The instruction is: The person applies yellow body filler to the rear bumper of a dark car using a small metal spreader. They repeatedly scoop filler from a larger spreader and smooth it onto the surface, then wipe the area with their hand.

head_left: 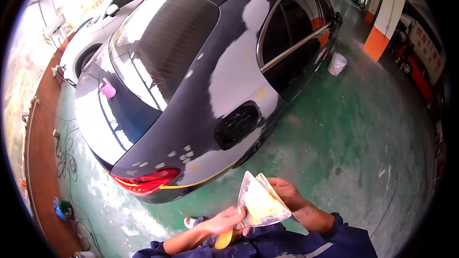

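Note:
Low in front of me, my left hand [227, 220] is closed on a wide triangular putty knife [257, 205], its blade tilted up and smeared with pale yellow filler. Its yellow handle [223, 240] sticks out below my fingers. My right hand [289, 196] pinches a thin flat scraper [268, 188] against the far side of that blade; the blade hides most of it. Beyond both hands stands a dark car [191, 110] with dull grey sanded patches [236, 79] on its rear quarter and yellow filler marks. Neither hand touches the car.
A pink cup [108, 88] sits on the trunk lid. A white car [103, 28] is parked behind. On the green floor are a white bucket [337, 64] and coiled cables [67, 165] at left. An orange-and-white pillar [382, 24] rises at right.

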Action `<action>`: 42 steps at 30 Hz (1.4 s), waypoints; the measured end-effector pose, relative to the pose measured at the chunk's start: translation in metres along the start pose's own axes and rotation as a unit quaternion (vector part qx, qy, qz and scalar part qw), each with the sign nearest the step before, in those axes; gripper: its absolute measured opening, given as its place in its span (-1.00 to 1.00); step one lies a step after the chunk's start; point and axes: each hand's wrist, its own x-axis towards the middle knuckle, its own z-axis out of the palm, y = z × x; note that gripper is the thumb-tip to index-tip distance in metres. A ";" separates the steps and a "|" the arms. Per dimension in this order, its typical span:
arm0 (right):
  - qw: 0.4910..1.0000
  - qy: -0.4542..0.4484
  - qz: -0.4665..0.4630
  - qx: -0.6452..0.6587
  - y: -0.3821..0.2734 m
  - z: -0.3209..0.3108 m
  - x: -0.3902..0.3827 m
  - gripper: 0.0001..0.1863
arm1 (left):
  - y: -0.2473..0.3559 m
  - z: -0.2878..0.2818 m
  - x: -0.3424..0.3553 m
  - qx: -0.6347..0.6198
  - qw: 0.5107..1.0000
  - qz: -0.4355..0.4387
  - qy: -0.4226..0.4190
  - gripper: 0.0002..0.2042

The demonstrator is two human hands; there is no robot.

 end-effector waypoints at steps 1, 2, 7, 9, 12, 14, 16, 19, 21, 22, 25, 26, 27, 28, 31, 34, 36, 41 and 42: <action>0.999 0.034 0.026 -0.004 -0.008 -0.002 -0.009 -0.64 | 0.003 0.008 0.020 -0.012 1.000 0.005 -0.010 -0.35; 0.999 -0.002 0.037 0.000 -0.020 -0.019 -0.016 -0.61 | 0.005 0.016 0.034 -0.003 1.000 -0.014 0.012 -0.36; 0.979 -0.008 0.001 -0.206 -0.072 -0.070 -0.044 -0.68 | 0.059 0.094 0.088 -0.032 0.993 0.040 0.106 -0.53; 0.956 -0.046 0.033 -0.288 -0.083 -0.115 -0.042 -0.65 | 0.053 0.094 0.094 -0.034 0.988 0.043 0.142 -0.54; 0.947 0.003 -0.034 -0.319 -0.108 -0.128 -0.074 -0.65 | 0.048 0.098 0.124 0.001 0.989 0.018 0.147 -0.54; 0.971 0.012 -0.067 -0.230 -0.121 -0.106 -0.090 -0.64 | 0.060 0.105 0.136 0.026 0.989 0.014 0.145 -0.55; 0.948 0.011 -0.094 -0.303 -0.121 -0.117 -0.099 -0.62 | 0.068 0.109 0.149 0.040 0.991 0.013 0.126 -0.55; 0.886 0.084 -0.137 -0.434 -0.136 -0.143 -0.110 -0.66 | 0.075 0.108 0.165 0.049 0.992 0.013 0.112 -0.56; 0.839 0.180 -0.189 -0.477 -0.133 -0.162 -0.112 -0.69 | 0.077 0.100 0.173 0.053 0.993 0.016 0.101 -0.57; 0.833 0.226 -0.266 -0.429 -0.136 -0.152 -0.109 -0.74 | 0.081 0.096 0.176 0.053 0.993 0.017 0.103 -0.57; 0.710 0.300 -0.438 -0.463 -0.155 -0.095 -0.113 -0.84 | 0.087 0.084 0.192 0.036 0.991 0.019 0.124 -0.55; 0.645 0.268 -0.485 -0.526 -0.156 -0.100 -0.110 -0.84 | 0.087 0.079 0.196 0.038 0.993 0.032 0.111 -0.54; 0.574 0.235 -0.526 -0.582 -0.158 -0.107 -0.104 -0.81 | 0.094 0.078 0.202 0.042 0.993 0.044 0.097 -0.54; 0.606 0.131 -0.550 -0.559 -0.170 -0.112 -0.092 -0.79 | 0.100 0.073 0.206 0.045 0.994 0.055 0.084 -0.53; 0.466 0.116 -0.427 -0.767 -0.198 -0.120 -0.075 -0.81 | 0.108 0.055 0.219 0.043 0.987 0.123 0.099 -0.49; 0.532 0.202 -0.417 -0.708 -0.208 -0.120 -0.050 -0.90 | 0.113 0.023 0.232 -0.091 0.992 0.067 0.049 -0.56; 0.585 0.317 -0.492 -0.561 -0.218 -0.109 -0.029 -0.93 | 0.106 -0.002 0.229 -0.190 0.980 0.029 0.048 -0.60; 0.509 0.340 -0.602 -0.513 -0.223 -0.091 0.007 -0.86 | 0.119 -0.038 0.276 -0.076 0.996 -0.009 0.035 -0.37; 0.521 0.292 -0.576 -0.559 -0.230 -0.087 0.016 -0.85 | 0.122 -0.044 0.274 -0.079 0.996 0.006 0.034 -0.37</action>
